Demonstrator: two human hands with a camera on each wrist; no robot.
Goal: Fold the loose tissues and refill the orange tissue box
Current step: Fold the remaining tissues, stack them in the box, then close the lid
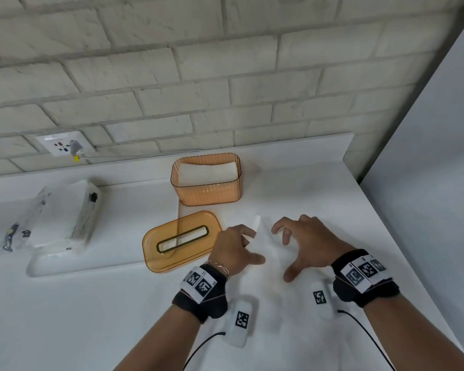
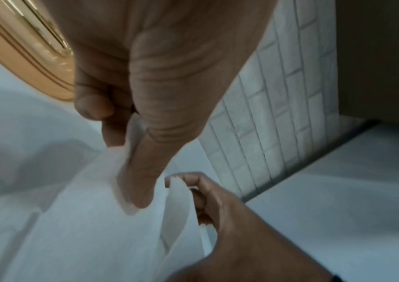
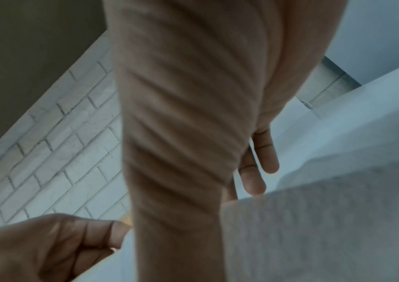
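Note:
The ribbed orange tissue box [image 1: 209, 195] stands open at the back of the white counter, with flat white tissues [image 1: 206, 171] inside it. Its orange lid [image 1: 156, 253], with a slot, lies in front of it. A loose white tissue [image 1: 264, 246] lies between my hands, one edge raised. My left hand [image 1: 253, 246] pinches that tissue [image 2: 101, 183] between thumb and curled fingers [image 2: 92, 106]. My right hand [image 1: 283, 253] hovers spread over the tissue's right side. Its fingertips [image 2: 169, 179] touch the raised edge and its thumb stands well apart.
A plastic-wrapped tissue pack [image 1: 65, 218] lies on a white tray [image 1: 38, 269] at the left. A wall socket [image 1: 62, 143] sits in the brick wall behind. A white panel [image 1: 426, 156] bounds the counter on the right. Cables trail from both wrists.

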